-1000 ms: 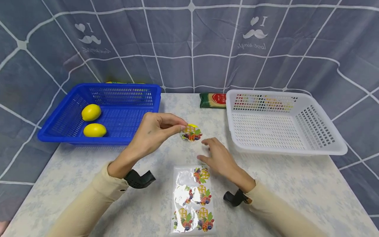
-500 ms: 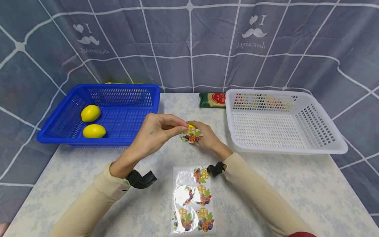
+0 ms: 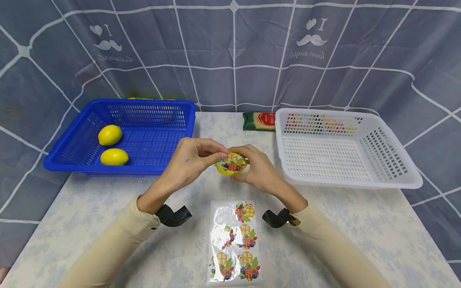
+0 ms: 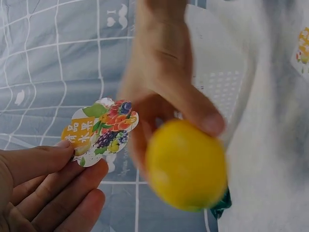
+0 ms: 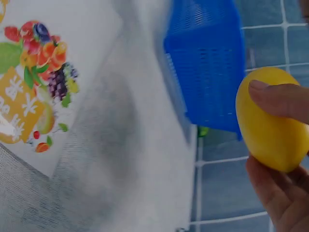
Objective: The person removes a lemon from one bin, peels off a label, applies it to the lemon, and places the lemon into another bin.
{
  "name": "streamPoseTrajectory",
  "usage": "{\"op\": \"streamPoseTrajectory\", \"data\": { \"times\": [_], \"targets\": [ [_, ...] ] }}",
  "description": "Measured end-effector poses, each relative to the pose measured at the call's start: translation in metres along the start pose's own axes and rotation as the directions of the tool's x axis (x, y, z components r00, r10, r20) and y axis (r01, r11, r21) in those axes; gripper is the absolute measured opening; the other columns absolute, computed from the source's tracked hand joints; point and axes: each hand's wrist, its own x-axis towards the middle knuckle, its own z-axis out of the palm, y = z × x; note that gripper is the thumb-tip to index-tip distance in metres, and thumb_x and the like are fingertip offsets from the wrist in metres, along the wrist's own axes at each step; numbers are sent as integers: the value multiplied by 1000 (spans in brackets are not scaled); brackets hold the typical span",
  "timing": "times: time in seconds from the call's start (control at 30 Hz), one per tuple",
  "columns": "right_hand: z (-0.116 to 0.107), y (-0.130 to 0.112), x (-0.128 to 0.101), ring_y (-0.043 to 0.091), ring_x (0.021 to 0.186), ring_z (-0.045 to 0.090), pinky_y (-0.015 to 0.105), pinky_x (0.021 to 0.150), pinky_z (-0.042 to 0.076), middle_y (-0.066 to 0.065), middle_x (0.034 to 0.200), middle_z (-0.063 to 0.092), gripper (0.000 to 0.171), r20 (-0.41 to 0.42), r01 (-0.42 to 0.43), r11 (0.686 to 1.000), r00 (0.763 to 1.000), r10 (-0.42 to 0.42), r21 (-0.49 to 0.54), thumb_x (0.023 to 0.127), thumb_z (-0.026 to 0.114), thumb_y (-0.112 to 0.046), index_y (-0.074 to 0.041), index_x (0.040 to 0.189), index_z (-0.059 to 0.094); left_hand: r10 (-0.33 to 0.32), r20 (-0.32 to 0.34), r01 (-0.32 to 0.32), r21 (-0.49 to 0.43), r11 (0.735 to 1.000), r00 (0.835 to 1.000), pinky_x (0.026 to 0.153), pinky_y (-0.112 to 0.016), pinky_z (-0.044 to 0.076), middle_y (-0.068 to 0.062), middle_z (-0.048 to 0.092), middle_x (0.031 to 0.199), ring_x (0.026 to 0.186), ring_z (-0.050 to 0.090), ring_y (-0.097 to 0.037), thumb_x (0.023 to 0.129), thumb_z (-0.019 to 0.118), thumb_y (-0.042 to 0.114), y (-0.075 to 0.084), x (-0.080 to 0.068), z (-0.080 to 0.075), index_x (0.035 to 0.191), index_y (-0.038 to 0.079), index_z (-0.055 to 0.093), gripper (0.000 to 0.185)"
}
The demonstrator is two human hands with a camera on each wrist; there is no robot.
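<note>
My left hand (image 3: 220, 155) pinches a round fruit-print sticker (image 3: 230, 163) by its edge between thumb and fingertips (image 4: 58, 154). My right hand (image 3: 248, 167) grips a yellow lemon (image 3: 226, 169) just behind the sticker, above the table's middle. In the left wrist view the sticker (image 4: 102, 129) hangs a little apart from the lemon (image 4: 186, 164). The right wrist view shows the lemon (image 5: 270, 125) held between thumb (image 5: 282, 99) and fingers. A clear sticker sheet (image 3: 234, 242) with several more stickers lies on the table below both hands.
A blue basket (image 3: 155, 106) at the back left holds two lemons (image 3: 109, 135) (image 3: 114, 157). A white basket (image 3: 396, 176) stands at the right. A green and red packet (image 3: 258, 121) lies between them, by the curtain.
My right hand left the sheet, took up a lemon beside the sticker and lifted it. My left hand stayed put with the sticker pinched.
</note>
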Motion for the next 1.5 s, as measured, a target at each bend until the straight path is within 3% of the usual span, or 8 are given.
{"op": "streamPoseTrajectory", "data": {
  "times": [0.57, 0.67, 0.77, 0.83, 0.9, 1.2, 1.33, 1.5],
  "targets": [
    [-14, -21, -24, 13, 105, 58, 33, 93, 51, 0, 121, 59, 69, -34, 82, 995, 996, -81, 52, 72, 89, -15, -9, 134, 58, 130, -67, -127, 54, 990, 989, 68, -31, 59, -2, 75, 86, 80, 72, -14, 87, 75, 8, -8, -4, 9, 99, 7, 77, 12],
    [-15, -23, -25, 13, 104, 59, 32, 93, 51, 1, 121, 59, 67, -37, 92, 994, 995, -90, 51, 72, 89, -14, -7, 131, 58, 239, -88, -227, 126, 966, 967, 69, -32, 59, -3, 75, 85, 82, 73, -16, 85, 76, 6, -7, -5, 11, 99, 6, 77, 14],
    [-16, -24, -26, 12, 104, 59, 32, 94, 52, 0, 120, 59, 65, -44, 108, 992, 993, -105, 59, 71, 90, -13, -8, 129, 60, 369, -97, -336, 249, 908, 924, 65, -30, 58, -4, 76, 85, 78, 73, -16, 84, 77, 6, -8, -6, 14, 94, 5, 78, 9],
    [-15, -24, -27, 12, 105, 59, 32, 94, 52, -1, 120, 60, 64, -53, 124, 990, 991, -121, 69, 71, 90, -12, -8, 128, 61, 427, -96, -377, 325, 867, 899, 62, -30, 57, -4, 76, 87, 76, 72, -16, 85, 77, 6, -9, -7, 16, 92, 4, 79, 8],
    [-15, -23, -27, 12, 106, 58, 33, 94, 51, -1, 120, 60, 64, -62, 141, 987, 989, -137, 75, 71, 90, -12, -9, 128, 62, 449, -100, -384, 377, 843, 888, 55, -28, 53, -5, 76, 87, 69, 71, -15, 85, 77, 8, -9, -9, 17, 93, 4, 79, 9],
    [-14, -22, -29, 12, 107, 59, 33, 92, 52, -2, 123, 60, 65, -74, 194, 980, 979, -189, 53, 70, 90, -11, -10, 129, 63, 446, -47, -352, 544, 762, 894, 42, -23, 41, -3, 75, 81, 52, 60, -11, 85, 78, 13, -5, -16, 18, 88, 8, 79, 6],
    [-15, -22, -29, 13, 108, 58, 35, 92, 51, -1, 124, 61, 66, -70, 209, 977, 976, -205, 47, 71, 90, -12, -10, 130, 62, 419, -18, -345, 534, 772, 908, 48, -26, 47, -3, 75, 85, 60, 64, -14, 87, 76, 20, -5, -18, 17, 92, 8, 79, 13],
    [-20, -23, -32, 13, 108, 58, 35, 89, 50, -1, 124, 62, 66, -77, 235, 971, 970, -231, 40, 70, 91, -15, -11, 130, 63, 414, 26, -380, 454, 806, 910, 73, -34, 57, -4, 75, 99, 87, 71, -19, 86, 77, 29, -7, -20, 16, 102, 7, 77, 27]
  ]
}}
